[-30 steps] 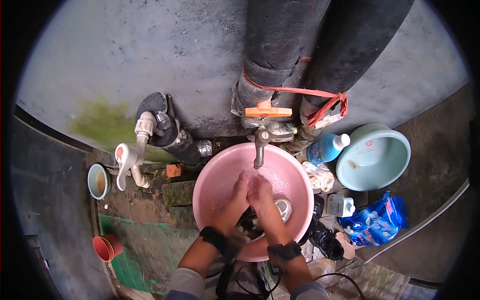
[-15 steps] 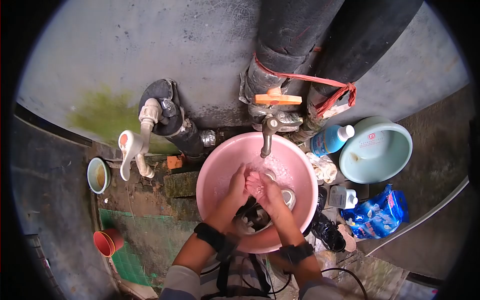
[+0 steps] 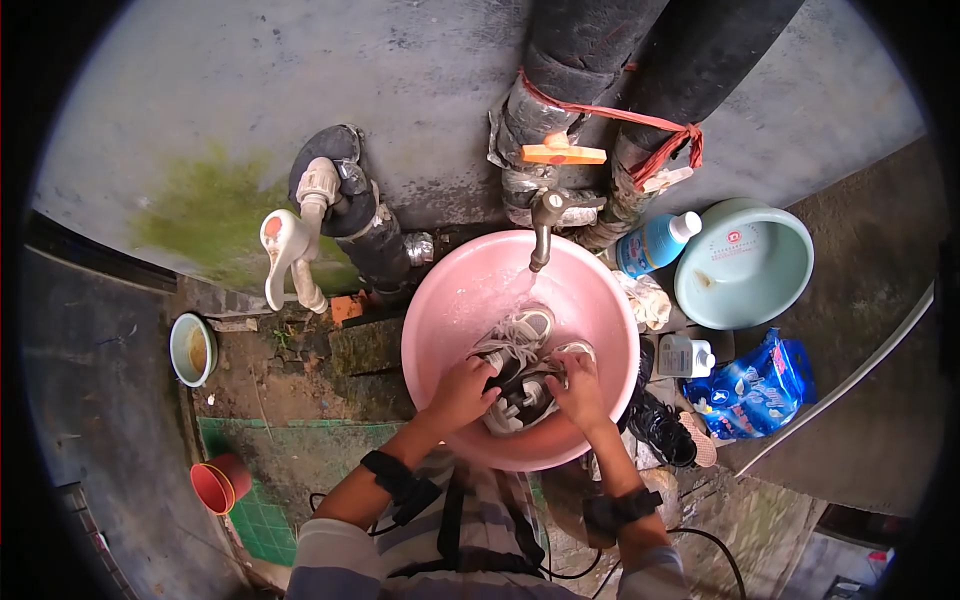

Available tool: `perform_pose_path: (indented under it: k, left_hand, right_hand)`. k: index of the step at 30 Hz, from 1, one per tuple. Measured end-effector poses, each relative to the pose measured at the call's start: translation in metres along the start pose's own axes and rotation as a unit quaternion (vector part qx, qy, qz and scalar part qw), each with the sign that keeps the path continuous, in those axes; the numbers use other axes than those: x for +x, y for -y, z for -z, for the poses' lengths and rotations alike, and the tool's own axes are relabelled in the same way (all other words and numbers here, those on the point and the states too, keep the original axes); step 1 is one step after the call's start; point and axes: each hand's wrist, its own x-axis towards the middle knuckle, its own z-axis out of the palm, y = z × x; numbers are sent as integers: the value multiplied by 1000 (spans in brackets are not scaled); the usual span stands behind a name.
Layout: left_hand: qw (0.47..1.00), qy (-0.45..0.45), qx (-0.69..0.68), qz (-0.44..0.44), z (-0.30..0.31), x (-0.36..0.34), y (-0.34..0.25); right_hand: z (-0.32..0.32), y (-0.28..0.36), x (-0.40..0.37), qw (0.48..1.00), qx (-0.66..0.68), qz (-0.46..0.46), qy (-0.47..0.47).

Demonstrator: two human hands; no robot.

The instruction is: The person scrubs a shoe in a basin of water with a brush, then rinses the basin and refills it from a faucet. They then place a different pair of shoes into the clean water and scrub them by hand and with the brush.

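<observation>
A pair of dark sneakers with white soles and pale laces lies in the pink basin [image 3: 425, 340]. The left sneaker [image 3: 522, 332] points toward the tap [image 3: 546, 215], and the right sneaker [image 3: 535, 392] lies beside it. My left hand [image 3: 462, 394] is at the left sneaker's outer side, thumb and fingers apart. On the other side, my right hand [image 3: 580, 392] reaches to the right sneaker with fingers spread and bent. Both hands are close to or touching the shoes; a firm grip does not show. Water ripples in the basin below the tap.
To the right are a blue bottle [image 3: 655, 245], a pale green basin [image 3: 780, 290], a white bottle [image 3: 684, 356], a blue detergent bag [image 3: 755, 390] and black shoes [image 3: 662, 432]. A white-handled tap [image 3: 285, 250], a small bowl [image 3: 182, 350] and red cups [image 3: 222, 482] are leftward.
My hands were together under the tap's water. They have moved apart and down to the two sneakers. The view has shifted slightly.
</observation>
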Motion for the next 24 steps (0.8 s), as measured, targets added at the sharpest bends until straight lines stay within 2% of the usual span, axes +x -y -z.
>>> perform_pose_path:
  k: [2, 4, 6, 7, 9, 11, 12, 14, 16, 17, 18, 19, 20, 21, 22, 23, 24]
  left_hand:
    - [988, 47, 136, -56, 3, -12, 0]
    - [982, 53, 169, -66, 2, -15, 0]
    - [974, 60, 203, -75, -9, -18, 14]
    - [971, 63, 215, -83, -28, -16, 36]
    - [967, 64, 227, -94, -33, -15, 43]
    - [987, 74, 138, -40, -25, -13, 35]
    - [987, 73, 137, -42, -21, -12, 33]
    - [999, 13, 26, -29, -10, -12, 31]
    - [1000, -7, 25, -8, -2, -9, 22]
    - [988, 15, -104, 116, 3, -5, 18]
    - [943, 38, -229, 237, 5, -4, 16]
    - [911, 56, -286, 290, -1, -4, 25]
    - [911, 56, -287, 290, -9, -5, 28]
    - [835, 11, -435, 336, -11, -5, 22]
    - [733, -36, -568, 372, -12, -4, 16]
    - [694, -11, -617, 371, -9, -6, 13]
    - [693, -12, -618, 371, -6, -7, 7]
  right_hand:
    - [2, 0, -8, 999, -27, -25, 0]
    - [0, -3, -14, 997, -55, -50, 0]
    - [-13, -15, -17, 992, 17, -122, 7]
    - [-17, -15, -17, 992, 17, -121, 6]
    - [-23, -12, -18, 990, 11, -128, -49]
    - [-26, -20, -14, 989, 11, -140, -54]
    - [-24, -20, -10, 987, 13, -150, -58]
    - [-12, -24, -4, 988, 7, -144, -55]
    - [-1, -20, 3, 989, 0, -138, -51]
    - [3, -17, 7, 992, -24, -119, -41]
    - [7, -14, 10, 993, -48, -100, -31]
    - [8, -8, 13, 993, -71, -91, -19]
    - [9, -2, 15, 993, -72, -91, -18]
    - [11, 3, 16, 994, -85, -72, -8]
    - [14, 9, 18, 994, -97, -52, 3]
    - [17, 14, 20, 993, -100, -60, 23]
    - [18, 16, 20, 993, -101, -58, 24]
